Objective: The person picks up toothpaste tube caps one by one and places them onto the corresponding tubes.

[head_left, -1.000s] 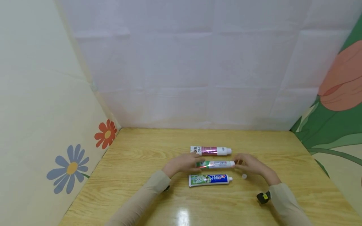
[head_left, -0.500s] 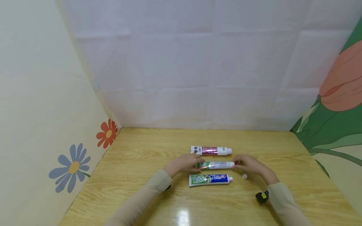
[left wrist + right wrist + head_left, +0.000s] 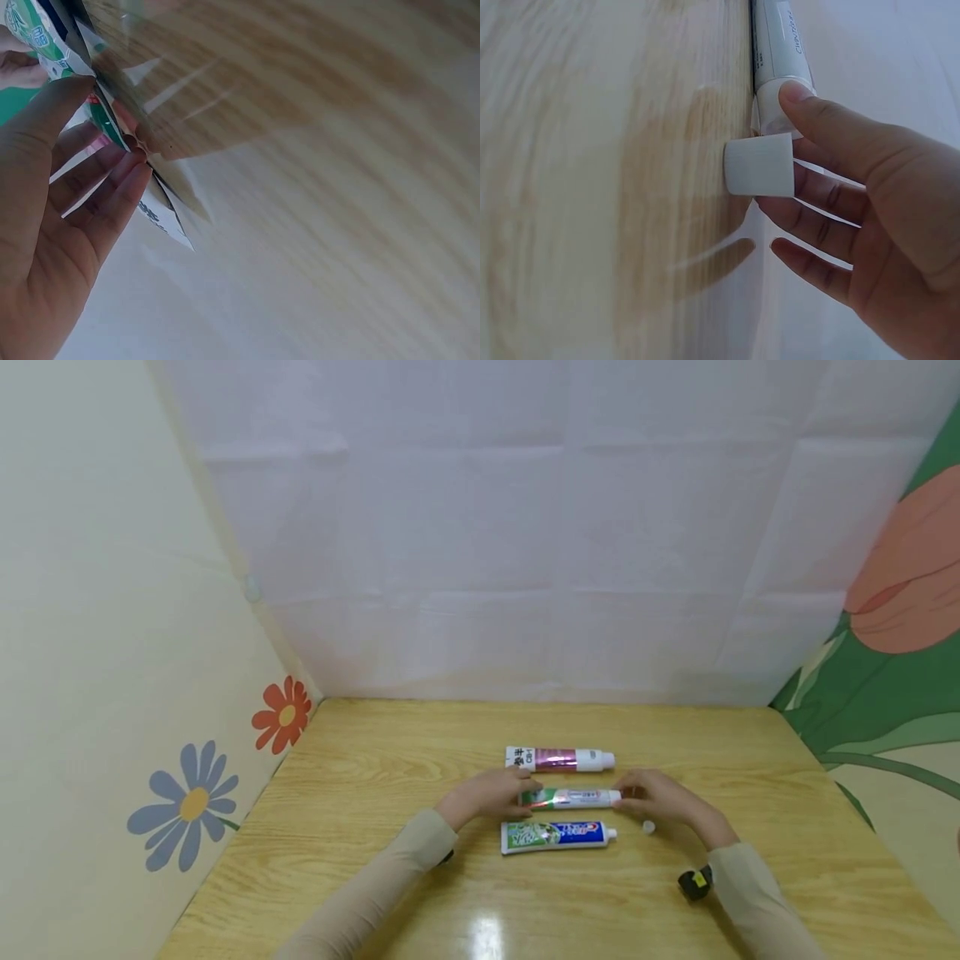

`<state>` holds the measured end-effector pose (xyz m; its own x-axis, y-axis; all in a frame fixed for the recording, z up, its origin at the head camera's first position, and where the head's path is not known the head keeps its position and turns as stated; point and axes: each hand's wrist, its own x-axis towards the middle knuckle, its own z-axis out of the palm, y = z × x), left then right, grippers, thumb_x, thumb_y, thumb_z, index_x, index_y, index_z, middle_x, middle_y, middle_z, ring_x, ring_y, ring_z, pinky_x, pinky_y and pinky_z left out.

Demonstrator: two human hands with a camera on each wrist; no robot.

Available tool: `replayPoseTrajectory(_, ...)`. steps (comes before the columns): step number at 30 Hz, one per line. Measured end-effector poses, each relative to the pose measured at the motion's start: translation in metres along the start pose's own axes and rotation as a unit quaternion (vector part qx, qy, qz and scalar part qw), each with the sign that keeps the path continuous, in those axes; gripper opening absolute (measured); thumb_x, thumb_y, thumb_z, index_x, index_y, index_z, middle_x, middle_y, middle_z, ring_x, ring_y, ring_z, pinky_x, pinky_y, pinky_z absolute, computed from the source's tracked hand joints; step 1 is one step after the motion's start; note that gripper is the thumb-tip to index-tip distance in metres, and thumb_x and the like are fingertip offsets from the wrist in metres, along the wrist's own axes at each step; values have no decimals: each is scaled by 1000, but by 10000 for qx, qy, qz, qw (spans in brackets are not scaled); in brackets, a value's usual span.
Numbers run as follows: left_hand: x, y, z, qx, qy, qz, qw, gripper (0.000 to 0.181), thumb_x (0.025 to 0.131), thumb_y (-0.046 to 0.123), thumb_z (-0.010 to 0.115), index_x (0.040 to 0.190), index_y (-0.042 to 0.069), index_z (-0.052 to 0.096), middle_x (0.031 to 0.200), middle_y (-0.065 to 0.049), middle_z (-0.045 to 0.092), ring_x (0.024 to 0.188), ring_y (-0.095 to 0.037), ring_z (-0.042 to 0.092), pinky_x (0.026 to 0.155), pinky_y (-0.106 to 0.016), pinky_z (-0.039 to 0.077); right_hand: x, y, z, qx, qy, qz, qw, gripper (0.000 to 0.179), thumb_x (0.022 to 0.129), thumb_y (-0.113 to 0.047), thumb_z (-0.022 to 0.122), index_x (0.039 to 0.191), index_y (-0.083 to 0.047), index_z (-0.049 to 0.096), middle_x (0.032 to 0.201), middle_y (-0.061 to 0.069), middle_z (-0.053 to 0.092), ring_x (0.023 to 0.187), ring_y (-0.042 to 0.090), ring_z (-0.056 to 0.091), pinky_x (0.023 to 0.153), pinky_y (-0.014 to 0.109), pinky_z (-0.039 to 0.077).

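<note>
Three toothpaste tubes lie in parallel on the wooden table, caps toward the right. My left hand [image 3: 487, 793] grips the tail end of the middle tube [image 3: 577, 798], which is green and white; thumb and fingers straddle it in the left wrist view. At its other end, my right hand [image 3: 663, 795] pinches the white cap [image 3: 776, 109] of that same tube. Behind it lies a pink and white tube [image 3: 557, 761] with its cap on. The blue and green tube [image 3: 555, 836] in front has a bare nozzle. A loose white cap [image 3: 759, 165] stands on the table beside my right fingers.
The table [image 3: 360, 752] meets a white sheet [image 3: 465, 568] hung at the back. Flower-painted walls [image 3: 135, 693] rise at left and right. A black wrist camera [image 3: 696, 883] sits under my right wrist.
Both hands stay on the middle tube. My right hand has shifted very slightly left at its cap; the other tubes and the loose cap lie as before.
</note>
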<state>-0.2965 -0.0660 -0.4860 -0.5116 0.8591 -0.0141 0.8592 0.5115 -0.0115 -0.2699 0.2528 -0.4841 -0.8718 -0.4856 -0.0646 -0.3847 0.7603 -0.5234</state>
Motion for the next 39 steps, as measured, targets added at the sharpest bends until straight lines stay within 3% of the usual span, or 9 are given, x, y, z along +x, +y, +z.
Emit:
replayPoseTrajectory(7, -1, -2, 3, 9, -60, -98, 9999, 52, 88, 44, 58, 131, 16, 52, 122, -1, 55, 106, -12, 55, 92, -23, 45, -1, -1, 1, -3, 43, -56, 10000, 29, 86, -38, 64, 105, -16, 65, 87, -9, 60, 77, 6, 54, 70, 25, 47)
replayPoseTrajectory(17, -5, 0, 2, -170, 12, -174, 9997, 52, 89, 46, 55, 131, 15, 51, 118, 0, 56, 101, -10, 55, 88, -22, 46, -15, 6, 2, 338, 76, -249, 9991, 48, 91, -42, 55, 125, -9, 56, 98, -4, 60, 86, 9, 55, 73, 26, 48)
replayPoseTrajectory(29, -9, 5, -1, 28, 426, 359, 9984, 46, 94, 44, 47, 131, 18, 52, 108, 5, 58, 92, -5, 52, 79, -15, 45, -30, 16, 2, 505, 188, -373, 9978, 52, 94, -39, 51, 139, -15, 42, 95, 1, 58, 80, 9, 54, 69, 25, 47)
replayPoseTrajectory(39, -14, 11, -3, 159, 734, 810, 9939, 43, 96, 40, 45, 131, 16, 52, 113, 4, 60, 103, -8, 55, 91, -20, 44, -40, 19, 2, 669, 186, -788, 9945, 61, 89, -31, 61, 143, -14, 37, 92, -1, 52, 73, 7, 45, 63, 22, 41)
